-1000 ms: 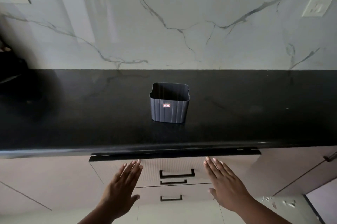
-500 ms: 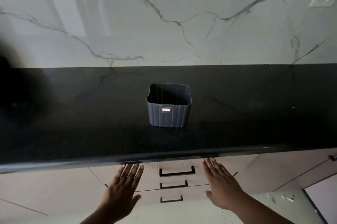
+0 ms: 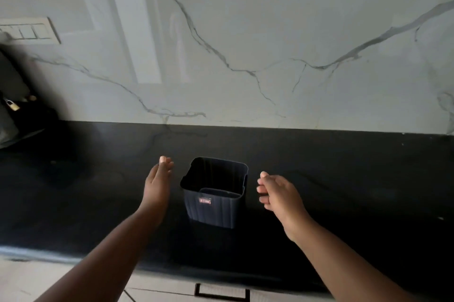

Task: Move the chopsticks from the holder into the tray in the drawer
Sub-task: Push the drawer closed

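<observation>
Though no chopsticks show inside, holder (image 3: 215, 193), dark ribbed plastic (likely light, stiff, slick) on tabletop (image 3: 344, 178): grip flat sides; left hand (image 3: 157, 183) fingers straight together, right hand (image 3: 277, 193) loosely curled, empty.

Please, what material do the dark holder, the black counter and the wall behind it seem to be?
Holder: probably matte moulded plastic, given its thin ribbed walls and small label. Counter: likely polished black stone, with faint veins and soft reflections. Wall: glossy white marble or marble-look slab, grey-veined, mirroring light.

The dark ribbed holder (image 3: 214, 192) (small red label on its front) stands upright on the black counter (image 3: 73, 203), open-topped.
</observation>
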A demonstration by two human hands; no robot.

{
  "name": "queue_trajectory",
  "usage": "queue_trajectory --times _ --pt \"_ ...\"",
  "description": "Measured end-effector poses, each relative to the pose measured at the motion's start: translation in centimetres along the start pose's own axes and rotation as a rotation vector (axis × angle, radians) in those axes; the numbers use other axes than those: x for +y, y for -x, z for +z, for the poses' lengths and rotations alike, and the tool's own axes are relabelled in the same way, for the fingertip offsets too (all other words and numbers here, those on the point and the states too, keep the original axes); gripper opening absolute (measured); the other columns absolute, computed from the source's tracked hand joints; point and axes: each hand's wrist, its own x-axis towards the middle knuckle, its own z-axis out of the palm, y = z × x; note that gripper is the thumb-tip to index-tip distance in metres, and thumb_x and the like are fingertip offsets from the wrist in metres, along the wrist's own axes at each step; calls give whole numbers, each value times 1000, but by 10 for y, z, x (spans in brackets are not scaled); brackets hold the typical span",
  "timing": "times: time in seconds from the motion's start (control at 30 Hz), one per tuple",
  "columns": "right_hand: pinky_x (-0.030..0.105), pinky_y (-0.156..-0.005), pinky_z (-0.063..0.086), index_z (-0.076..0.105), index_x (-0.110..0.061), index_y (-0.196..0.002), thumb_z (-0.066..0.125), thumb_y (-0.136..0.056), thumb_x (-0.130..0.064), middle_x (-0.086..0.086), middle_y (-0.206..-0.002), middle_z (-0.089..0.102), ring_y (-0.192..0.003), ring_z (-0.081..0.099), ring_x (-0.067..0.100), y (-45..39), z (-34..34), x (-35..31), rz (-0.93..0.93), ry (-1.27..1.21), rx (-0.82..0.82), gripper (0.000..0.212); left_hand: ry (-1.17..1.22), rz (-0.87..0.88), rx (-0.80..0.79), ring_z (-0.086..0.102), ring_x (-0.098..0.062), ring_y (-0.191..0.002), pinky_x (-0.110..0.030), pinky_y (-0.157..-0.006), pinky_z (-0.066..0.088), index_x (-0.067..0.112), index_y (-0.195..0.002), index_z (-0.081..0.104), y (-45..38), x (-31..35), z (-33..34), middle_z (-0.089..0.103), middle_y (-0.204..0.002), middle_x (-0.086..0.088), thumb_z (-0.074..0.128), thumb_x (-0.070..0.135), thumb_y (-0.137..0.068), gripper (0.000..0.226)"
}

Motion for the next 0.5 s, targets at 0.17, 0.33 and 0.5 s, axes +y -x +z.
queue_trajectory --times 0.17,0.33,0.5 --pt "35 -104 38 52 -15 -133 41 -100 -48 1 -125 54 -116 50 19 -28 23 9 117 -79 -71 48 94 -299 -110 43 -23 -134 -46 -114 27 15 -145 38 -12 -7 26 42 -150 -3 32 74 -85 85" --pt "31 -110 25 30 -17 -151 36 -99 -54 6 -154 36 -140 34 22 -41 49 13 166 -51 -190 65 134 -376 -305 67 -32 -106 -45 -96 48 15 -115 69 -15 -7 37 69 -118 -15 34 78 -79 80" --pt "40 -117 18 25 -17 -153 33 -100 -54 7 -159 26 -145 26 25 -104 48 -20 122 -30 -127 66 179 -333 -376 71 -25 -97 -31 -65 57 18 -110 71 -58 23 63 73 -109 -11 31 73 -87 72"
